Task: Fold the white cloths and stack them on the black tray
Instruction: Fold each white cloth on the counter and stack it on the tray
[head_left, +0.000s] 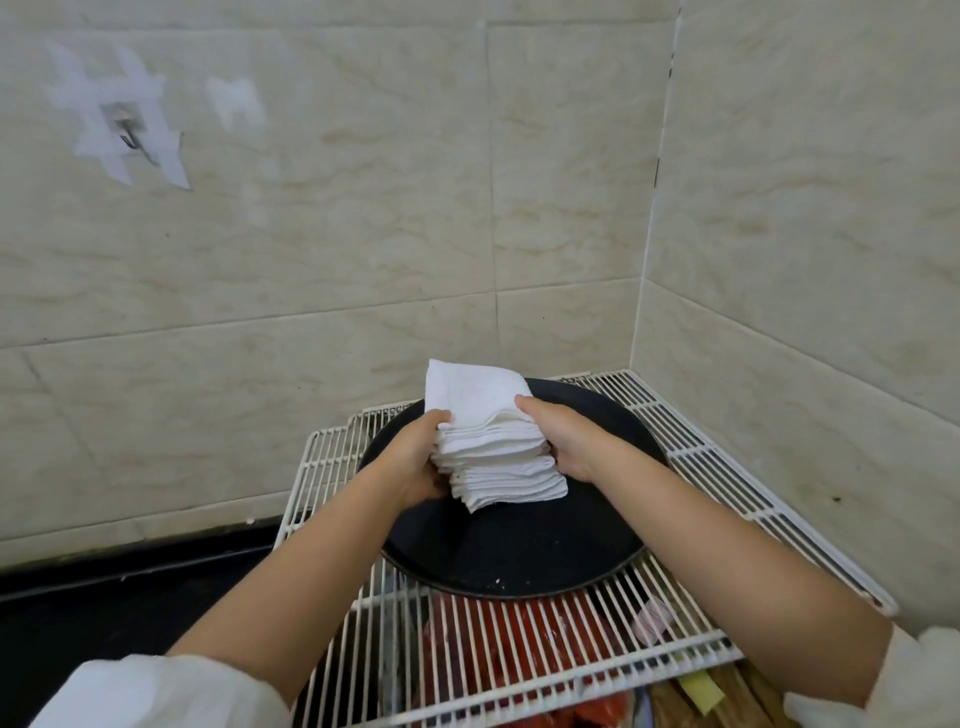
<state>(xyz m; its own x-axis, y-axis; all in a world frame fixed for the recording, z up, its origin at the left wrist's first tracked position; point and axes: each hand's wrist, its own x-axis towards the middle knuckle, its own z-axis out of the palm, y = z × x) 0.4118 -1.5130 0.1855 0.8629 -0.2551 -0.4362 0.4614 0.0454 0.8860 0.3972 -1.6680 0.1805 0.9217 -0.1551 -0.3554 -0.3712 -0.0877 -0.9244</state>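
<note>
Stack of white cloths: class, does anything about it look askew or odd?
Yes. The stack of white cloths on the black tray is uneven: lower layers jut toward the viewer, upper ones sit back. Both hands, left hand and right hand, flank it.

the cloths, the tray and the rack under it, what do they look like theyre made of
White cloths: soft woven cotton or terry by the look, matte, with limp layered edges. Black tray: round, dull finely speckled surface, likely textured plastic or coated metal; the picture cannot settle which. Rack: thin parallel wires with a smooth white coating, probably coated metal.
</note>
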